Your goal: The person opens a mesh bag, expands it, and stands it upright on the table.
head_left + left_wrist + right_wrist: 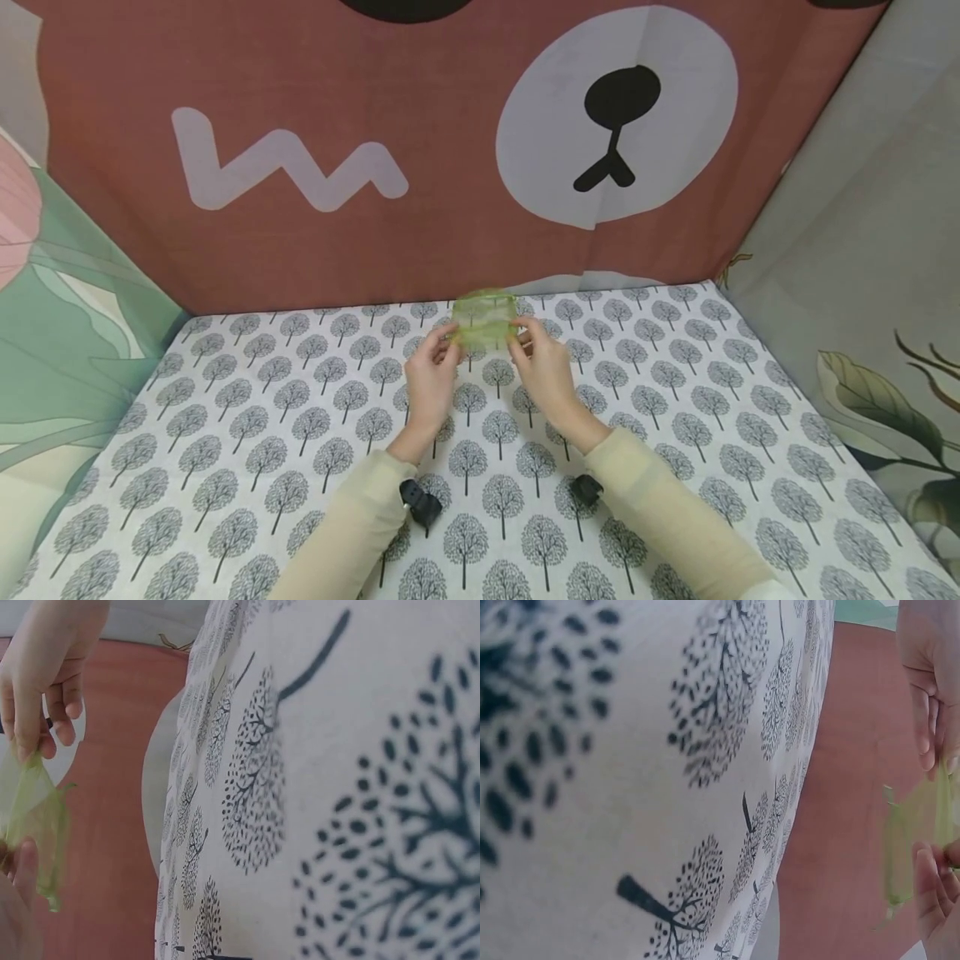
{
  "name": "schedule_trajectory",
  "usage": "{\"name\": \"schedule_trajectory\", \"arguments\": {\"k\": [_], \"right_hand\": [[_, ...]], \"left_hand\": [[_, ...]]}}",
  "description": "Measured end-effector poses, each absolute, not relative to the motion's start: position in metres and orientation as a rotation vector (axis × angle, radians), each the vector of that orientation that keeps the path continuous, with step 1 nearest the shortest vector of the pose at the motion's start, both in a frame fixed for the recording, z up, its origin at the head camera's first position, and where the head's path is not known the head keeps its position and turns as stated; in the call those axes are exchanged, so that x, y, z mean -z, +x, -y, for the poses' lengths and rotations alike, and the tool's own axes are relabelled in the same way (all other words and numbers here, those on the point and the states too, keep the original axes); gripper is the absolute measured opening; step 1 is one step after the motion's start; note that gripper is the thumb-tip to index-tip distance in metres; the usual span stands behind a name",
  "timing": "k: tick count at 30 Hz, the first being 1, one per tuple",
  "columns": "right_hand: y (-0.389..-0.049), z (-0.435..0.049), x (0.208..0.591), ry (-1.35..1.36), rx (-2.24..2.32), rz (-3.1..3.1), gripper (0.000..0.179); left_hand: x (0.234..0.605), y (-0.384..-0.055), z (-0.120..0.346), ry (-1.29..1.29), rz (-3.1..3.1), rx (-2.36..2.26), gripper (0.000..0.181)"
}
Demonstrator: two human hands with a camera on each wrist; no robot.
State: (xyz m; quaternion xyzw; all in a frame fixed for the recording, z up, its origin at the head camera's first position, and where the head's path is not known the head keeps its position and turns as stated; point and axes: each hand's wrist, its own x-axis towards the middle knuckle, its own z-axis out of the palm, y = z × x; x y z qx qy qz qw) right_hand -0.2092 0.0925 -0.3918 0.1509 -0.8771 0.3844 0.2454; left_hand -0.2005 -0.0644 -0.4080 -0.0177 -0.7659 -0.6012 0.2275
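A small sheer yellow-green bag (486, 321) is held up near the back of the table, stretched between both hands. My left hand (432, 375) pinches its left side between thumb and fingers. On the opposite side, my right hand (545, 367) pinches the edge in the same manner. Thin folds of the bag (52, 840) hang between the two hands in the left wrist view. From the right wrist, the bag (909, 840) looks see-through, with small loose ends at its corners.
Under the hands lies a white cloth (465, 492) printed with dark trees. Behind it hangs a reddish-brown backdrop (450, 233) with a bear's muzzle. Patterned curtains (862, 275) stand at the sides. Each sleeve carries a small black device (422, 502).
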Motion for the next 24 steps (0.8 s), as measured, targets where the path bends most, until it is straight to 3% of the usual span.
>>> {"name": "schedule_trajectory", "arguments": {"k": [10, 17, 24], "right_hand": [[-0.211, -0.094, 0.392, 0.387, -1.078, 2.406, 0.025], [-0.210, -0.094, 0.393, 0.386, -1.071, 2.408, 0.023], [-0.211, -0.094, 0.393, 0.419, -1.083, 2.389, 0.023]], "left_hand": [[0.402, -0.198, 0.065, -0.042, 2.175, 1.752, 0.036], [0.392, -0.193, 0.062, -0.029, 2.131, 1.767, 0.033], [0.405, -0.199, 0.063, -0.043, 2.062, 1.780, 0.029]]}}
